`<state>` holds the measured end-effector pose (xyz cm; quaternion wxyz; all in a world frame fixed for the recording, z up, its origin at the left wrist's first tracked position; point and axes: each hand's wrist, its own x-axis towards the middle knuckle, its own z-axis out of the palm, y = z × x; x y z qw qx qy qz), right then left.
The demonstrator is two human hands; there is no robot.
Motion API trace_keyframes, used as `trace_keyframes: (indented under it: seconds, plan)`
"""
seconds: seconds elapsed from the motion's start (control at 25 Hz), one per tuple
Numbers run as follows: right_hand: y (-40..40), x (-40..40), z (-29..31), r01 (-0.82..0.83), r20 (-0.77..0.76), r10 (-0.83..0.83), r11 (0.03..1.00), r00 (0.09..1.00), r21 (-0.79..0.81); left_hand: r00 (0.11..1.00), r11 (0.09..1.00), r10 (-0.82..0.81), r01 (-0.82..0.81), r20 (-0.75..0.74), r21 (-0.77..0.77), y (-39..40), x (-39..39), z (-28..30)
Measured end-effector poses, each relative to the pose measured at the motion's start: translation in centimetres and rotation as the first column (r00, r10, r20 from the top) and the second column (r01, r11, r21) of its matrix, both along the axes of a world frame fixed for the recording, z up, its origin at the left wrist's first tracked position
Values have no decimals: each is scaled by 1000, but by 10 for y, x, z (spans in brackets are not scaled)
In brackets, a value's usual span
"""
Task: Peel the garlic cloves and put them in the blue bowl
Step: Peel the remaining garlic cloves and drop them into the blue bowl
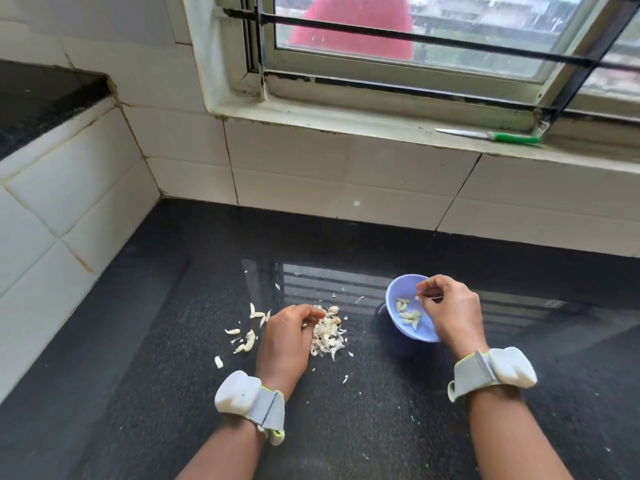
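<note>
The blue bowl (398,289) sits on the black counter and holds several peeled garlic cloves (408,315). My right hand (450,310) hovers over the bowl's right side, its fingertips pinching a small white clove just above the bowl. My left hand (287,337) rests with curled fingers on a heap of garlic skins (327,336); whether it holds anything is hidden. An unpeeled clove (333,309) lies at the heap's far edge. Loose garlic pieces (247,339) lie left of that hand.
The black granite counter (346,410) meets white tiled walls (311,174) at the back and left. A green-handled knife (498,136) lies on the window sill at the upper right. Small skin flakes are scattered over the counter.
</note>
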<state>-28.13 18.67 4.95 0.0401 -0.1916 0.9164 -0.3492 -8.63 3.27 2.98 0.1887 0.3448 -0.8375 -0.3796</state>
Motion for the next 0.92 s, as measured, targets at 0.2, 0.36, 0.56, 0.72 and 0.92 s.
trace_keyframes:
  seconds: [0.2,0.36,0.56,0.72,0.92]
  plan:
    - [-4,6,7,17,3,-17,999,1000,28,999,999,36,-36,-15,41,-3,7,8]
    - [-20,25,17,-34,-73,29,997,997,-66,988,982,144,-136,-53,131,-12,17,14]
    - [-65,75,-4,-450,-202,435,892,877,-31,955,950,283,-266,-87,166,-31,34,6]
    - [-92,108,-25,-629,-219,685,726,695,278,948,944,306,-291,-84,158,-36,46,4]
    - [-107,121,-31,-598,-368,762,646,533,474,936,931,343,-327,-85,160,-42,54,6]
